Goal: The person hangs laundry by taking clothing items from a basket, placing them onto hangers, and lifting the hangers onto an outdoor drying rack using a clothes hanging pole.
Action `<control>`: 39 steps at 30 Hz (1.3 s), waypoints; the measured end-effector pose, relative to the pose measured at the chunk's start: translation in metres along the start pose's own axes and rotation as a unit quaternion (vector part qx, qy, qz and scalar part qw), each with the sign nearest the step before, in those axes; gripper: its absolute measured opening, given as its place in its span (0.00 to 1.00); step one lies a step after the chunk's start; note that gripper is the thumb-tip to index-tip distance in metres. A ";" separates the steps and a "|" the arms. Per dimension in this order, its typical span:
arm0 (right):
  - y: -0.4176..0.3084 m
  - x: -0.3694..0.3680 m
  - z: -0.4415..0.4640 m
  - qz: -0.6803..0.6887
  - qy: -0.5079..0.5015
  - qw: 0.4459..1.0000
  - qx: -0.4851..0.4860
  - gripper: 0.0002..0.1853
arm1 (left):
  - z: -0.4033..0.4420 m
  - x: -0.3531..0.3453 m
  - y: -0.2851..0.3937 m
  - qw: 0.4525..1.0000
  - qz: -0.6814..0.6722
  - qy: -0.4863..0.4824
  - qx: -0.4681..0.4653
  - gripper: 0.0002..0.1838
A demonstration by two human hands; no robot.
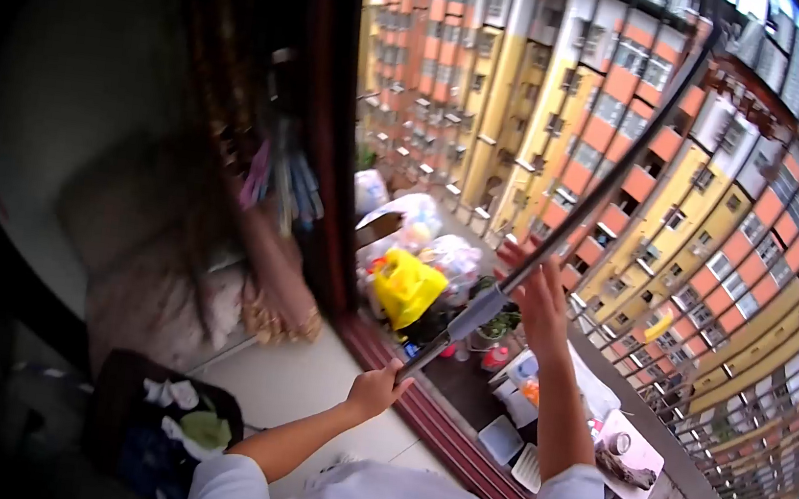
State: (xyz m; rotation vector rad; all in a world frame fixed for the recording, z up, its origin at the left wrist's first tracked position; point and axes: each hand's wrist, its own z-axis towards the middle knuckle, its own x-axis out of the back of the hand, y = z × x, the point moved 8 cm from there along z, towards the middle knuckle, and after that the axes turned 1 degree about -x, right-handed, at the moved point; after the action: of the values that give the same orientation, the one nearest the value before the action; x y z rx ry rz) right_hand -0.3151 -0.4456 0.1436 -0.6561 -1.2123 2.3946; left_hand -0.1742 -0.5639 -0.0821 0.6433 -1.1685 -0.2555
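A long metal telescopic pole (615, 171) runs slantwise from near my waist up toward the window bars; what its far end does there is hard to make out. My left hand (375, 392) is closed around its lower end. Higher up, past the grey joint sleeve (478, 311), my right hand (540, 295) is at the pole with its fingers spread, and the shaft crosses in front of the palm. Below that hand are a potted plant (496, 328) and a red-capped bottle (496, 357).
Metal window bars (594, 60) stand ahead, with apartment blocks beyond. Bagged items, including a yellow plastic bag (408, 290), sit past the dark red door track (447, 439). A pink board (639, 479) with a jar lies right. A dark container (119, 415) of clothes stands lower left.
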 end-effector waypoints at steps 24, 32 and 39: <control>0.583 -0.057 0.165 -0.244 0.000 0.929 -0.277 0.09 | -0.308 -0.037 -0.272 0.752 -0.229 0.054 0.616 0.26; 0.599 -0.043 0.174 -0.297 -0.053 0.913 -0.276 0.21 | -0.279 0.015 -0.285 0.725 -0.238 0.135 0.632 0.21; 0.634 0.000 0.091 -0.290 -0.113 0.840 -0.443 0.21 | -0.301 -0.003 -0.288 0.677 -0.284 0.218 0.643 0.16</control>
State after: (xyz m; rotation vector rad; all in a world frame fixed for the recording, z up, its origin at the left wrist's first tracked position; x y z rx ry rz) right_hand -0.4414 -0.8579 -0.3294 -0.1576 -2.2524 1.3486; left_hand 0.1388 -0.6905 -0.3267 2.2077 -0.4706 0.2779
